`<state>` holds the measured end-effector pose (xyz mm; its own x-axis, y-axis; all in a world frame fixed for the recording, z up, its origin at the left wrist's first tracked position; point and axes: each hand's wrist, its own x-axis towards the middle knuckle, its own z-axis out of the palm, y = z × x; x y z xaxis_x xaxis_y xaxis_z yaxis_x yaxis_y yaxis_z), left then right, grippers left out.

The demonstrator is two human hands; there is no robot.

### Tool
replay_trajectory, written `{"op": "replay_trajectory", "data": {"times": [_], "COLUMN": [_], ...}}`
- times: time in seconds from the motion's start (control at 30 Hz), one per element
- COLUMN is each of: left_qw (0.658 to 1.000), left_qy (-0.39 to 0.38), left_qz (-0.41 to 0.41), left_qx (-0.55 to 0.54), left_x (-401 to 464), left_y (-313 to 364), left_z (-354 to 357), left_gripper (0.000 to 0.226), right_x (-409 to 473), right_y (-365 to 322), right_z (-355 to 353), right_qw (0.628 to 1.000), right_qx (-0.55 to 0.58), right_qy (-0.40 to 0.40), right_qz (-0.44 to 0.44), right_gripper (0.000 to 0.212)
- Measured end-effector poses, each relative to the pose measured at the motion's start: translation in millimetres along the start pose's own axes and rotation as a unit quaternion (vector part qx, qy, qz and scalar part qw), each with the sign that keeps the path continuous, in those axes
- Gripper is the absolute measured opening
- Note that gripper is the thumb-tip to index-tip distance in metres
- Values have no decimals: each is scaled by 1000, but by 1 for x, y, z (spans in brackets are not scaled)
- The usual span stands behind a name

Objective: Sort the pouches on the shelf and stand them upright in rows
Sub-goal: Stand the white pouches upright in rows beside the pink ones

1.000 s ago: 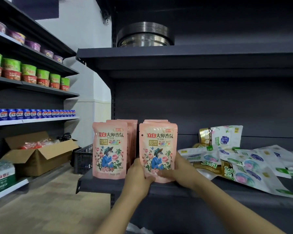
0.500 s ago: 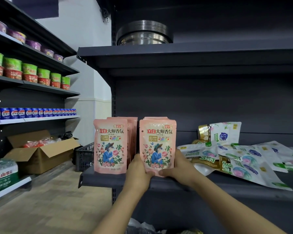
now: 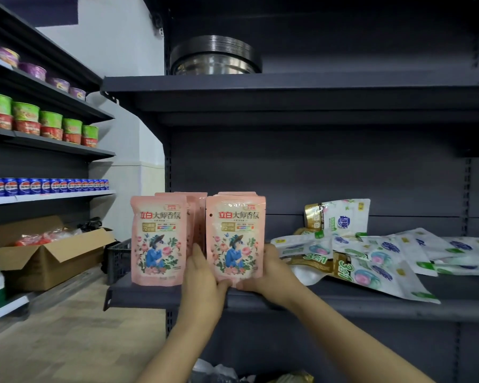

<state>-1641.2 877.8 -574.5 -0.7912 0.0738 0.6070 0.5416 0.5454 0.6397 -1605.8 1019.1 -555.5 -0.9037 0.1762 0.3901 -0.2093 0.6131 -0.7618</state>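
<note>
Two rows of pink pouches stand upright at the left end of the dark shelf (image 3: 329,306). The left row's front pouch (image 3: 158,240) stands free. My left hand (image 3: 202,277) and my right hand (image 3: 273,272) clasp the lower sides of the right row's front pouch (image 3: 237,236), which stands upright with its base at the shelf's front edge. To the right lies a loose heap of white and green pouches (image 3: 376,261). One white and gold pouch (image 3: 338,217) leans against the back panel.
An upper shelf (image 3: 288,87) carries stacked metal basins (image 3: 215,56). To the left, side shelves hold cup noodles (image 3: 39,120) and blue cans (image 3: 44,186). On the floor sit an open cardboard box (image 3: 47,255) and a dark crate (image 3: 119,258).
Both hands have stayed on the right pink pouch, shifting it slightly up and back against its row. The camera has tipped a little.
</note>
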Motion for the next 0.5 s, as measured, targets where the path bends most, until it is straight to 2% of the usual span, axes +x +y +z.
{"op": "replay_trajectory", "data": {"times": [0.1,0.2,0.27,0.37,0.43,0.5], "left_qw": [997,984,976,978,984,978], "left_qy": [69,140,157,92,-4,-99], "left_qz": [34,107,150,189,179,163], "left_qx": [22,34,20,5,23,89], "left_x": [-13,-16,-16,-13,-8,-4], "left_y": [19,44,63,93,110,125], "left_z": [-3,1,9,25,45,69], "left_gripper": [88,71,55,39,36,43], "right_x": [-4,-7,-9,-11,-10,-9], "right_y": [-3,-9,-11,-7,2,17], "right_z": [-11,-31,-48,-75,-94,-113], "right_qw": [1000,999,999,996,992,986], "right_qx": [21,28,31,37,22,-3], "right_qy": [11,20,23,68,122,169], "right_qz": [-6,-20,-32,-38,-29,-14], "right_gripper": [78,82,86,70,52,38]}}
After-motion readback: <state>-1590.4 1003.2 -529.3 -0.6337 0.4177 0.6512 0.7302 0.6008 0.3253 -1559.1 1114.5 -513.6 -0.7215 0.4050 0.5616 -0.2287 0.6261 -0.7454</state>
